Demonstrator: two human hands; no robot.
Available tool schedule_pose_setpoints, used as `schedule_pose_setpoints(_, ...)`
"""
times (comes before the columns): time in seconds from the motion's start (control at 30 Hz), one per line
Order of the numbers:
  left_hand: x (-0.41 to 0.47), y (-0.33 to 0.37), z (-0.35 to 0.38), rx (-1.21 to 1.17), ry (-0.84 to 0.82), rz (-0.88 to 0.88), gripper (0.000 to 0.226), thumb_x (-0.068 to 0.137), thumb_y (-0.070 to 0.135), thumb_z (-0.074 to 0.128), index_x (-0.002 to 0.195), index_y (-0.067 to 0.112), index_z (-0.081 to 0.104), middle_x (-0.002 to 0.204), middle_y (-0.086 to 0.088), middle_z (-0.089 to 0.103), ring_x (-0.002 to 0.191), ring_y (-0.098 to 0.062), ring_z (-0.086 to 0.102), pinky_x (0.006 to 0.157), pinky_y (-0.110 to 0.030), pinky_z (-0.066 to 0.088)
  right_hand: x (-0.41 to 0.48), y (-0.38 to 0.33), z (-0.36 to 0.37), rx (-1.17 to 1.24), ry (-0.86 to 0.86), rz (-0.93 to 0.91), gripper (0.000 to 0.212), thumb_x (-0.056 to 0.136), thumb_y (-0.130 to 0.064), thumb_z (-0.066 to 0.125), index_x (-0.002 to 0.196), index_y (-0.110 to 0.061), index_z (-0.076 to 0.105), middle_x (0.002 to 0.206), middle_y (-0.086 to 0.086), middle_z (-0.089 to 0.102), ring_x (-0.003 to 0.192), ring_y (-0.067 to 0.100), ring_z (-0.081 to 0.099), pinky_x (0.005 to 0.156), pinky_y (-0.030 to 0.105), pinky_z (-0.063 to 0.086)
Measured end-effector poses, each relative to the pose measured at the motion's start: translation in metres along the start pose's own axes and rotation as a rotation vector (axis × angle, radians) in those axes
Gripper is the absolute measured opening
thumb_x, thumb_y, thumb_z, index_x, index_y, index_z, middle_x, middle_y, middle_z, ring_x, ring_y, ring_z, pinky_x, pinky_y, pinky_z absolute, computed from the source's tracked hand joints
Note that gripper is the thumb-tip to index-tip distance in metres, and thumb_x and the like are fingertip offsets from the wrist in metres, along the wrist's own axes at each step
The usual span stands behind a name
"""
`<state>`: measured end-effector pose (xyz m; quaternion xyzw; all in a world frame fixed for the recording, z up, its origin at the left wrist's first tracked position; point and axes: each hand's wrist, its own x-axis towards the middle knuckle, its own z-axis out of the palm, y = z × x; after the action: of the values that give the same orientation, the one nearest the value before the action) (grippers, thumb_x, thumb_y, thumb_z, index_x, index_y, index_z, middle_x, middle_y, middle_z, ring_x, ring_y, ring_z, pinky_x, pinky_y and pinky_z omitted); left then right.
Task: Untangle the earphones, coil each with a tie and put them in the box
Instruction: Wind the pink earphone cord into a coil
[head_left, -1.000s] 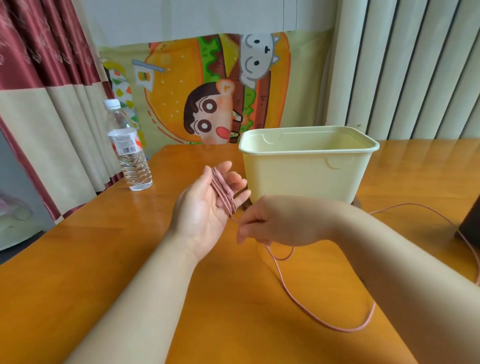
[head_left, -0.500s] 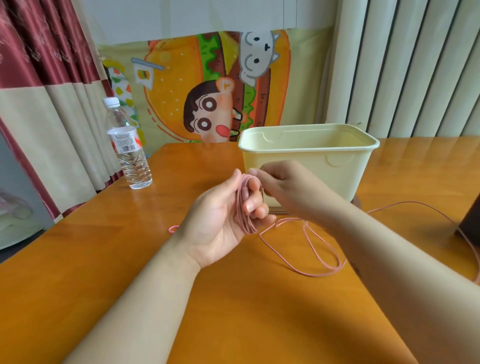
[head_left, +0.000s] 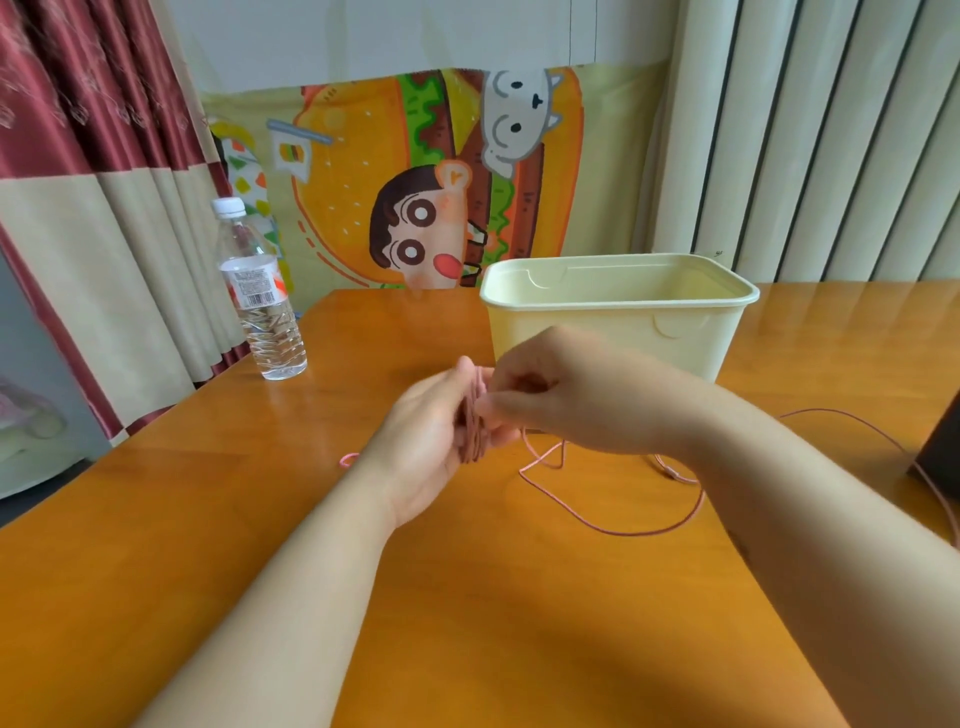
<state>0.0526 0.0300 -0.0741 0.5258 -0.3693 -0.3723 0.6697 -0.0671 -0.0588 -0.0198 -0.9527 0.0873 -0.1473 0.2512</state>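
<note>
The pink earphone cord (head_left: 613, 525) is partly wound into a coil (head_left: 474, 421) around the fingers of the left hand (head_left: 431, 436), which are held out fairly straight as a form to wind on. The right hand (head_left: 556, 395) is touching the coil, its fingers curled and pinching the cord just where it joins the loops; motion blur makes the exact grip hard to read. From there the unwound cord drops to the table (head_left: 260, 519), lies in loose curves under the right forearm and trails off toward the right edge. A short pink end (head_left: 349, 460) shows beside the left wrist.

The step in hand looks like the winding itself, with a good stretch of cord left to take up. The next move calls for carrying the pinched cord round the left fingers again, keeping even tension so the loops do not slip. No tie is visible. The pale yellow box (head_left: 618, 332) stands just behind the hands, and a water bottle (head_left: 262, 301) stands well to the left.
</note>
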Motion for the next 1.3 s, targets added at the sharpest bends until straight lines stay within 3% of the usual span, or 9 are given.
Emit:
schedule_pose_setpoints(0.17, -0.01, 0.002, 0.015, 0.036, -0.2, -0.084, 0.039, 0.099, 0.033, 0.028, 0.085, 0.007, 0.053, 0.055, -0.001, 0.049, 0.057, -0.014, 0.055, 0.068, -0.03, 0.054, -0.001, 0.014, -0.014, 0.154, 0.162, -0.002, 0.026, 0.079, -0.037, 0.073, 0.07, -0.013, 0.069, 0.056, 0.004, 0.059, 0.049, 0.006, 0.04, 0.048, 0.016, 0.032)
schedule_pose_setpoints(0.27, -0.012, 0.007, 0.012, -0.118, -0.309, -0.131, 0.038, 0.095, 0.04, 0.033, 0.082, 0.009, 0.05, 0.054, 0.002, 0.044, 0.056, -0.012, 0.052, 0.062, -0.027, 0.053, 0.005, 0.024, -0.005, 0.356, 0.199, -0.005, 0.042, 0.073, -0.045, 0.068, 0.07, -0.003, 0.064, 0.062, 0.019, 0.056, 0.059, 0.016, 0.043, 0.058, 0.028, 0.035)
schedule_pose_setpoints(0.4, -0.012, 0.011, 0.009, -0.403, -0.418, -0.174, 0.039, 0.093, 0.038, 0.036, 0.078, 0.011, 0.06, 0.056, 0.002, 0.046, 0.057, -0.013, 0.054, 0.065, -0.03, 0.056, 0.01, 0.034, 0.016, 0.604, 0.196, 0.058, 0.048, 0.075, -0.051, 0.06, 0.074, -0.003, 0.058, 0.068, 0.012, 0.047, 0.063, 0.022, 0.04, 0.061, 0.035, 0.034)
schedule_pose_setpoints(0.53, -0.008, 0.013, 0.002, -0.71, -0.442, -0.111, 0.034, 0.094, 0.028, 0.042, 0.081, 0.006, 0.065, 0.059, -0.001, 0.052, 0.063, -0.016, 0.059, 0.074, -0.034, 0.057, 0.012, 0.036, 0.027, 0.712, 0.118, 0.142, 0.052, 0.091, -0.041, 0.05, 0.078, 0.008, 0.057, 0.063, 0.011, 0.041, 0.052, 0.013, 0.036, 0.049, 0.018, 0.034)
schedule_pose_setpoints(0.63, -0.004, 0.019, 0.0, -0.876, -0.218, -0.024, 0.032, 0.097, 0.025, 0.041, 0.087, 0.005, 0.063, 0.058, 0.001, 0.051, 0.06, -0.015, 0.059, 0.073, -0.036, 0.058, 0.013, 0.036, 0.032, 0.603, 0.013, 0.17, 0.039, 0.097, -0.031, 0.049, 0.063, -0.012, 0.055, 0.048, -0.006, 0.041, 0.043, 0.007, 0.039, 0.054, 0.018, 0.045)
schedule_pose_setpoints(0.77, 0.001, 0.023, -0.009, -0.846, 0.17, 0.165, 0.032, 0.101, 0.027, 0.034, 0.101, 0.007, 0.058, 0.064, 0.003, 0.057, 0.064, -0.012, 0.064, 0.08, -0.042, 0.058, 0.007, 0.027, 0.034, 0.279, -0.267, 0.175, 0.021, 0.098, -0.025, 0.049, 0.086, -0.016, 0.064, 0.058, -0.007, 0.056, 0.05, 0.009, 0.056, 0.058, 0.016, 0.044)
schedule_pose_setpoints(0.93, 0.009, 0.02, -0.027, -0.6, 0.312, 0.189, 0.035, 0.103, 0.032, 0.031, 0.103, 0.011, 0.06, 0.073, 0.002, 0.069, 0.082, -0.013, 0.068, 0.087, -0.043, 0.049, 0.0, 0.005, 0.014, 0.142, -0.389, 0.095, 0.017, 0.096, -0.024, 0.053, 0.1, -0.016, 0.067, 0.062, -0.007, 0.061, 0.05, 0.006, 0.055, 0.056, 0.013, 0.043)
schedule_pose_setpoints(1.1, 0.001, 0.006, -0.012, -0.029, -0.025, -0.003, 0.046, 0.097, 0.04, 0.031, 0.11, 0.006, 0.059, 0.086, -0.007, 0.068, 0.079, -0.014, 0.065, 0.077, -0.035, 0.057, -0.006, -0.002, -0.016, 0.251, -0.103, -0.013, 0.019, 0.089, -0.027, 0.062, 0.079, -0.012, 0.07, 0.058, -0.006, 0.058, 0.053, 0.004, 0.047, 0.054, 0.016, 0.038)
schedule_pose_setpoints(1.3, -0.009, 0.008, -0.009, -0.229, -0.535, -0.254, 0.042, 0.089, 0.048, 0.05, 0.086, 0.01, 0.065, 0.058, 0.0, 0.051, 0.061, -0.014, 0.055, 0.083, -0.044, 0.055, -0.002, 0.014, -0.021, 0.706, 0.039, 0.119, 0.035, 0.076, -0.042, 0.059, 0.055, -0.014, 0.061, 0.046, -0.004, 0.04, 0.042, 0.01, 0.036, 0.054, 0.027, 0.03)
